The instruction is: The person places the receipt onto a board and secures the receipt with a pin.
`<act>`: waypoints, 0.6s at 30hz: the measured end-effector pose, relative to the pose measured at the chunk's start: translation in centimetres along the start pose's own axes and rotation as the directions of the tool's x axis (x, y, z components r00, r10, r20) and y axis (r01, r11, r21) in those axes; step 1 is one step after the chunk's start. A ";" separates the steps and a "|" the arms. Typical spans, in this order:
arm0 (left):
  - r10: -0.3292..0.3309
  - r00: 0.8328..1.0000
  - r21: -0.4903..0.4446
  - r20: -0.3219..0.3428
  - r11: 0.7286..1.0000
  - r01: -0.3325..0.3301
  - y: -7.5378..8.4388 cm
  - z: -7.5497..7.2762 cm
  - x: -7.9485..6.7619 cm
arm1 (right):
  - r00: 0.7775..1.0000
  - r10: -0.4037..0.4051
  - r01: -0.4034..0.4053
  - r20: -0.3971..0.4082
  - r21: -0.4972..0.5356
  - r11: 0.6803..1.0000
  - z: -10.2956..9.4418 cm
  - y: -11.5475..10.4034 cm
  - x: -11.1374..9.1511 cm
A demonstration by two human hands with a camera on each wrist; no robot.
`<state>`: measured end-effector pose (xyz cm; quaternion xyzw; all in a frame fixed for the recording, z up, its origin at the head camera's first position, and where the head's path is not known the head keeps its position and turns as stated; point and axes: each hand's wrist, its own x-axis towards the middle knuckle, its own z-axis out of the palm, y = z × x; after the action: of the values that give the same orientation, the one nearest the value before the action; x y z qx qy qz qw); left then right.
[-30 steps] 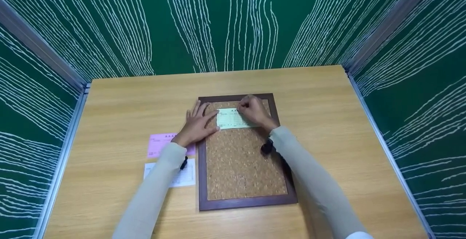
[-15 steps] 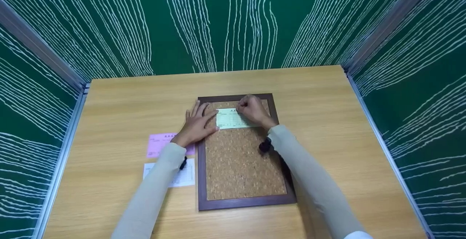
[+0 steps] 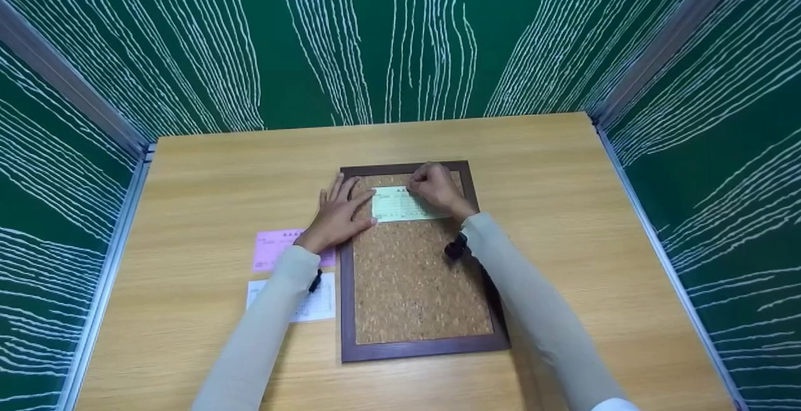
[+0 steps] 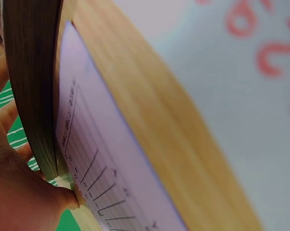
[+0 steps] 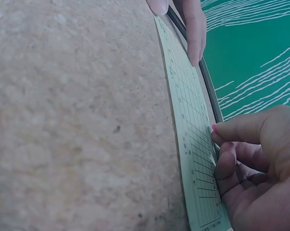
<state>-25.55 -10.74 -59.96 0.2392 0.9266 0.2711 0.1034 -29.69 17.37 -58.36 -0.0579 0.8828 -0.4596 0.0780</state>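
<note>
A pale green printed slip lies across the upper part of a cork board with a dark brown frame. My left hand rests over the board's left frame with fingers spread, its thumb and index fingertip at the slip's left edge. At the slip's top edge, my right hand pinches a small pink-headed push pin between thumb and index finger. The curled fingers hide most of the pin. In the left wrist view, the left thumb reaches past the frame's edge to the slip.
Left of the board, a pink printed slip and a white printed slip lie on the wooden table, partly under my left forearm. Green walls with white wavy lines stand behind and at both sides.
</note>
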 end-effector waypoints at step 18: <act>-0.012 1.000 -0.013 0.002 1.000 0.012 0.4 -0.3 -0.2 | 0.994 0.100 -0.099 0.043 -0.010 0.995 -0.1 -0.6 0.7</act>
<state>-25.28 -10.72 -59.48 0.2334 0.9261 0.2761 0.1076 -30.36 17.04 -57.87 -0.0242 0.8845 -0.4503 0.1198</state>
